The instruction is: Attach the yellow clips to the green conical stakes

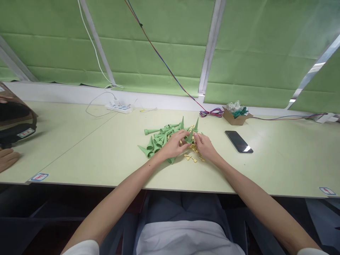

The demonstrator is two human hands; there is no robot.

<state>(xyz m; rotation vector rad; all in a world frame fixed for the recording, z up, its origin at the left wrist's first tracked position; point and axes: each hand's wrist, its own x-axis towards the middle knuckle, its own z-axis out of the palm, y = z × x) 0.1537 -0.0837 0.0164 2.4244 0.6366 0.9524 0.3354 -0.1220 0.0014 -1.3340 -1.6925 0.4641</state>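
A heap of green plastic cones (159, 139) lies on the pale table (87, 148), with several small yellow pieces (191, 158) scattered beside it. My left hand (174, 145) rests on the heap, its fingers closed round one green cone (189, 136) that points upward. My right hand (204, 146) meets it from the right, fingers pinched at the base of that cone among the yellow pieces. What the right fingertips hold is too small to name.
A black phone (238, 141) lies right of my hands. Behind it stands a small cardboard box (236, 116) with green and clear wrapping. A white power strip (118, 107) and cables lie at the back. At the far left are another person's hand (7, 158) and a dark bag (16, 120).
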